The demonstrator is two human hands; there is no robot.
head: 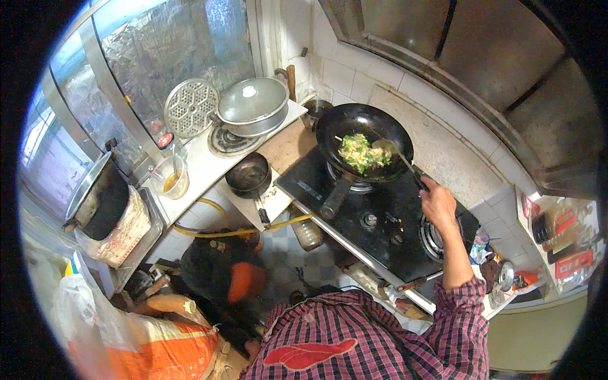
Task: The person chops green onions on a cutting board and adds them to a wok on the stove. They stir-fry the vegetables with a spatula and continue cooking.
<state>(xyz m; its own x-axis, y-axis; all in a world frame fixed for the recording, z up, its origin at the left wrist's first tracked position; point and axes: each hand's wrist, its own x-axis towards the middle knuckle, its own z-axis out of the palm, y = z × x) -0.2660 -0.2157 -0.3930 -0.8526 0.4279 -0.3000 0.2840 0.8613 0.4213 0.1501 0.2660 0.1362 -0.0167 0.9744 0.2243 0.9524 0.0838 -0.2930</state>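
Note:
My right hand [438,205] is closed round the dark handle of a metal spatula [385,146], whose head rests in a black wok [399,124]. Chopped pale and green food [359,154] lies heaped in the middle of the wok, beside the spatula's head. The wok stands on the far left burner of a black gas stove [394,247], its thick handle pointing towards me. At the bottom edge, beside the plaid garment, a small patch of skin [253,346] shows that may be my left hand; its fingers cannot be made out.
A small dark pan [249,175] sits left of the stove. Behind it are a lidded steel pan [254,107], a perforated steamer plate [191,107] and a plastic tub with yellowish liquid [172,180]. A yellow hose [285,222] crosses below. A second coil burner [434,237] is near my right forearm.

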